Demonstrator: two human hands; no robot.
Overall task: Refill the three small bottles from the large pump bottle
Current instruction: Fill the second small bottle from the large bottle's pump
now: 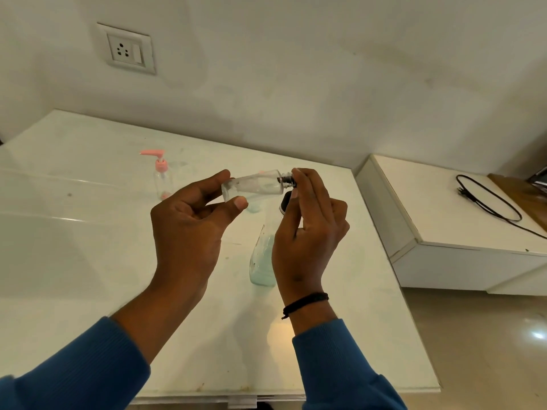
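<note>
Two hands up: left hand [189, 220] pinches one clear small bottle [254, 184] sideways, right hand [307, 232] grips its neck. One large bottle [262, 261] stands behind that wrist, one pink pump bottle [161, 179] beyond the left fingers.

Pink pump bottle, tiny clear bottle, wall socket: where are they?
pink pump bottle [162, 180], head view, clear body.
tiny clear bottle [257, 184], head view, side wall.
wall socket [126, 49], head view, faceplate.

Both hands are raised at one level: the left hand [189, 220] is curled in a pinch, the right hand [307, 229] held beside it, fingertips bunched.
</note>
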